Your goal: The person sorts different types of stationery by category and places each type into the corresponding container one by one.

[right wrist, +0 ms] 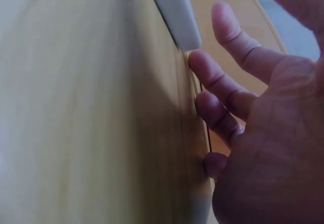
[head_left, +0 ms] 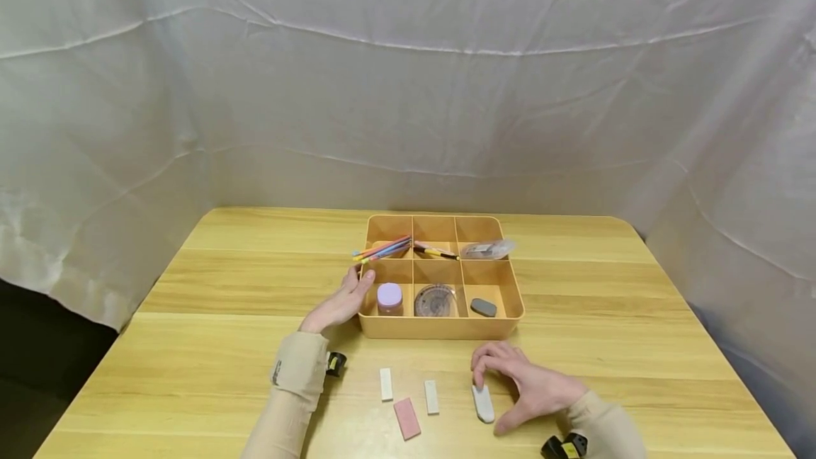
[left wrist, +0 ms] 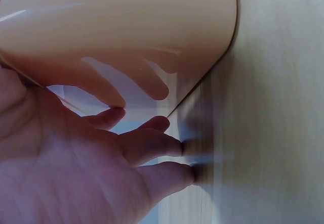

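Note:
A tan six-compartment organizer box (head_left: pixel 433 329) sits on the table. My left hand (head_left: pixel 342 297) is at its left wall, with the thumb at the rim and the other fingers outside, loosely extended; in the left wrist view the hand (left wrist: pixel 96 158) is close beside the glossy wall (left wrist: pixel 126 27). In front of the box, my right hand (head_left: pixel 532 384) arches over a white eraser (head_left: pixel 482 403). A fingertip is at the eraser's far end, while the thumb stands apart from it. The right wrist view shows this eraser (right wrist: pixel 177 16) beside the spread fingers.
Two small white erasers (head_left: pixel 386 384) and a pink eraser (head_left: pixel 407 418) lie before the box. Inside it are colored pens (head_left: pixel 385 250), a yellow-black pen (head_left: pixel 435 252), a plastic packet (head_left: pixel 487 250), a purple-lidded jar (head_left: pixel 389 297), a clear round item (head_left: pixel 435 300) and a grey eraser (head_left: pixel 483 307).

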`<state>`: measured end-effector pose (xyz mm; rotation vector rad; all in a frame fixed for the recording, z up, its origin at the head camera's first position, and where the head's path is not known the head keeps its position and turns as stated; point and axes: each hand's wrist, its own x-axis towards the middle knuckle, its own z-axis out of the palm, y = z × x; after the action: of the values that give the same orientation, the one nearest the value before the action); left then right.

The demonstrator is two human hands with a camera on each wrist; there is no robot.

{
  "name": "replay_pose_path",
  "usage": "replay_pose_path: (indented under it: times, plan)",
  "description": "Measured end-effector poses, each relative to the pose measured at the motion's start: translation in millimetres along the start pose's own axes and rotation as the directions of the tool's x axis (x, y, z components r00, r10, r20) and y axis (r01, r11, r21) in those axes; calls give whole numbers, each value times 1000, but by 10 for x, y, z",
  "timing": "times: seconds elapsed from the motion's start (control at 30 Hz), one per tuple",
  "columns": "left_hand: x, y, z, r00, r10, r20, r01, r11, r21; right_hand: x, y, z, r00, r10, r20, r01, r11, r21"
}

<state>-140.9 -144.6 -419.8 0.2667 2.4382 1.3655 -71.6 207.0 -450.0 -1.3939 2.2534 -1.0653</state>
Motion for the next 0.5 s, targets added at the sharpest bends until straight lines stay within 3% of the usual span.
replay_pose_path:
  times: [0.5]
  plan:
    - [-3, 8, -1, 1000, -30, -2, 30, 999, 25, 29, -35, 35, 997, 74, 39, -72, 996, -52]
